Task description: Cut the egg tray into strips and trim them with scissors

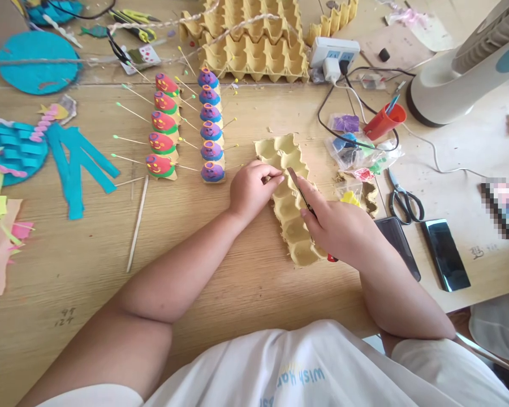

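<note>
A yellow strip of egg carton (285,195) lies on the wooden table in front of me. My left hand (251,188) pinches the strip's left edge and holds it down. My right hand (337,227) grips a craft knife (299,189) with a red handle end, and its blade rests on the carton near my left fingertips.
Two rows of painted carton figures, red (163,124) and purple (211,124), stand to the left, stuck with pins. Whole egg trays (254,39) lie at the back. Scissors (402,200), two phones (445,254), a power strip (334,53), a fan (466,68) and blue felt cutouts (74,164) surround me.
</note>
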`<move>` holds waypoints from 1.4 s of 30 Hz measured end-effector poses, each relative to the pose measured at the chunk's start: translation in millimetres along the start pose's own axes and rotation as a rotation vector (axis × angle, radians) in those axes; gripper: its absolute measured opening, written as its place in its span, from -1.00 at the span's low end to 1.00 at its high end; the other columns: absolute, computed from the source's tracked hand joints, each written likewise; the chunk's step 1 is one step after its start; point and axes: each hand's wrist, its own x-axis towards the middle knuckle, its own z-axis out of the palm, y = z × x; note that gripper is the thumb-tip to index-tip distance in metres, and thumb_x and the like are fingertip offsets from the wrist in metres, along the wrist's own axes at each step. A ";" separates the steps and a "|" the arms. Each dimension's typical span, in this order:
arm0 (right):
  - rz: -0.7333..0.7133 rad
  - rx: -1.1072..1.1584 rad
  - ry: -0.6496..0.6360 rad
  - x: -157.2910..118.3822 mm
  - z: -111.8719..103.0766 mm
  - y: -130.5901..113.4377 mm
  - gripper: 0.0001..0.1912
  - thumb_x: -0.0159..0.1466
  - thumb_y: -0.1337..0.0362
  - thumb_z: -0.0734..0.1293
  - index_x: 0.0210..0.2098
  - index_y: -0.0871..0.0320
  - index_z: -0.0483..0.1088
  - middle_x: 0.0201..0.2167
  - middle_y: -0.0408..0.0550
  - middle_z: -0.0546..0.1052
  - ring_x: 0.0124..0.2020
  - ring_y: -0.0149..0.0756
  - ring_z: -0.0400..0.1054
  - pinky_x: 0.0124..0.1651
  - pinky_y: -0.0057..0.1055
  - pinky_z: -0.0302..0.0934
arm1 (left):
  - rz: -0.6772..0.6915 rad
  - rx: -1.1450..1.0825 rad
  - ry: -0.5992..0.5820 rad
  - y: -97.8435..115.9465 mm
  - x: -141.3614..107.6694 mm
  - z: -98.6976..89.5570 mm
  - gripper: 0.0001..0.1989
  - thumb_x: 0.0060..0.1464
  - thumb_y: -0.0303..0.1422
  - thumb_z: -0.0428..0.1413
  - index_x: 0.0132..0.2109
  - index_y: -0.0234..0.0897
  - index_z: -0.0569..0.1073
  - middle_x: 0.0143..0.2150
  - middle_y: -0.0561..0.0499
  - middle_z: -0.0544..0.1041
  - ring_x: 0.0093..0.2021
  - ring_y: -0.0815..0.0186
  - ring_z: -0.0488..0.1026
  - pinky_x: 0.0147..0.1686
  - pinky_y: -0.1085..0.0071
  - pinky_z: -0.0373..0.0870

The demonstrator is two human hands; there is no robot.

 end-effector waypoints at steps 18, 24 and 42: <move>0.022 -0.059 -0.002 1.2 1.8 -5.3 -0.27 0.55 0.18 0.06 0.64 0.15 -0.17 -0.37 0.04 0.68 -0.45 -0.13 0.50 -0.44 -0.36 0.06 | 0.024 0.007 0.014 -4.4 1.4 3.7 -0.95 0.18 -0.37 0.31 -0.23 -0.15 0.70 -0.22 0.03 0.68 -0.29 0.30 0.50 -0.25 0.33 0.38; 0.022 -0.007 -0.028 7.3 -1.7 -12.1 -0.28 0.54 0.21 0.05 0.63 0.18 -0.15 -0.25 0.10 0.71 -0.29 -0.03 0.59 -0.35 -0.30 0.21 | 0.013 -0.003 0.000 -3.0 2.1 3.4 -0.94 0.19 -0.37 0.29 -0.26 -0.17 0.69 -0.22 0.02 0.67 -0.27 0.30 0.51 -0.24 0.33 0.38; 0.041 0.051 -0.135 19.3 -31.7 -17.4 -0.32 0.50 0.26 0.06 0.57 0.22 -0.04 -0.12 0.19 0.70 -0.18 0.00 0.58 -0.26 -0.25 0.22 | -0.038 0.002 -0.021 -1.0 3.6 4.1 -0.92 0.18 -0.35 0.28 -0.30 -0.19 0.66 -0.17 -0.01 0.69 -0.18 0.23 0.55 -0.19 0.31 0.39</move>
